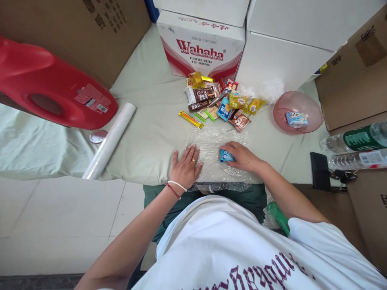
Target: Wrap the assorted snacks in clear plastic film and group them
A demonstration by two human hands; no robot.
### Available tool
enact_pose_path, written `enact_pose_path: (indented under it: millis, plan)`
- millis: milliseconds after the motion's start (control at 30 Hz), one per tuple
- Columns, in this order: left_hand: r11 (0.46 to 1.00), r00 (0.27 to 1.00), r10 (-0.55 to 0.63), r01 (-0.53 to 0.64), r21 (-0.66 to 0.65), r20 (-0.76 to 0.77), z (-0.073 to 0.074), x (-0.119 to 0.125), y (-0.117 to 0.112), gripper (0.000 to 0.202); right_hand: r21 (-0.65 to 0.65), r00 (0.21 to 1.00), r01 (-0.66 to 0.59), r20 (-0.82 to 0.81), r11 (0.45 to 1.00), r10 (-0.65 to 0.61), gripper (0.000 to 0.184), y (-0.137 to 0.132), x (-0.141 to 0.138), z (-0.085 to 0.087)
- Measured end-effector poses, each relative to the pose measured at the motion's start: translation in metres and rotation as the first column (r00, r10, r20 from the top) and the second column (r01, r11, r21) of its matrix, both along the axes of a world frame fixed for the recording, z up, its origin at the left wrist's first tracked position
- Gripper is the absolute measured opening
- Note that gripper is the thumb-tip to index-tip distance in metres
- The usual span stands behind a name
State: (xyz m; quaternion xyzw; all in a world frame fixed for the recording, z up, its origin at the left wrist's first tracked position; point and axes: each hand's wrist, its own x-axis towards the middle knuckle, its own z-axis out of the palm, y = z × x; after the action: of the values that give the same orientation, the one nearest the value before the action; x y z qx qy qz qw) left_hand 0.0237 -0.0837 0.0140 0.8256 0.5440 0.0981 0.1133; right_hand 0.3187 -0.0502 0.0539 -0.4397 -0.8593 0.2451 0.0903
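A sheet of clear plastic wrap [211,147] lies spread on the pale green cloth [151,121] in front of me. My left hand [186,167] rests flat on its left edge, fingers spread, holding nothing. My right hand [242,156] lies on the wrap with its fingers closed round a small blue snack packet [225,155]. Just beyond the wrap sits a pile of several wrapped snacks [217,100].
A pink bowl [298,102] holding one blue packet [297,119] stands at the right. A roll of wrap [110,139], a round lid [98,136] and a red jug [51,84] lie at the left. A Wahaha carton [201,48], white boxes and cardboard boxes stand behind. Bottles [356,149] lie far right.
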Motion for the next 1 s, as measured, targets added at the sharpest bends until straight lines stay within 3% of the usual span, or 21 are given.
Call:
enact_pose_path:
  millis: [100,233,367,467,600,667,767,867,1000]
  plan:
    - [1.000,1.000,0.001,-0.001,-0.004,0.007,0.003,0.001,-0.002,0.062,-0.014,0.994,0.059,-0.088,0.998,-0.060,0.071,0.006,0.003,0.015]
    - [1.000,1.000,0.005,-0.005,0.007,0.005,0.004,0.003,-0.002,0.062,0.045,0.997,0.023,-0.076,0.999,-0.020,0.072,0.012,-0.021,0.031]
    - [1.000,1.000,0.005,-0.005,0.011,0.008,0.002,0.002,-0.002,0.061,0.032,0.987,-0.051,0.156,0.998,0.046,0.070,0.009,-0.053,0.023]
    - [1.000,1.000,-0.008,0.008,0.002,0.030,0.001,-0.002,0.000,0.061,0.005,0.966,-0.059,0.254,0.998,0.056,0.067,0.003,-0.061,0.013]
    - [0.998,0.987,-0.037,0.028,0.060,0.153,0.000,-0.017,0.002,0.065,-0.011,0.981,-0.052,0.189,0.999,0.053,0.078,-0.008,-0.041,0.016]
    - [0.989,0.966,-0.105,0.078,0.122,0.237,0.002,-0.029,-0.001,0.067,0.019,0.992,-0.036,0.124,0.999,0.034,0.082,-0.022,-0.021,0.023]
    - [0.932,0.896,-0.358,0.327,0.154,0.265,0.008,-0.049,-0.012,0.081,0.052,0.999,-0.032,-0.008,0.998,0.033,0.082,-0.058,0.011,0.026]
    - [0.838,0.823,-0.544,0.543,0.053,0.161,0.011,-0.063,-0.025,0.083,0.046,0.998,-0.062,-0.023,0.997,0.063,0.084,-0.103,0.035,0.011]
    - [0.857,0.857,-0.515,0.515,0.017,0.034,0.007,-0.066,-0.028,0.064,0.121,1.000,0.019,0.006,0.992,-0.020,0.050,-0.136,0.041,-0.019]
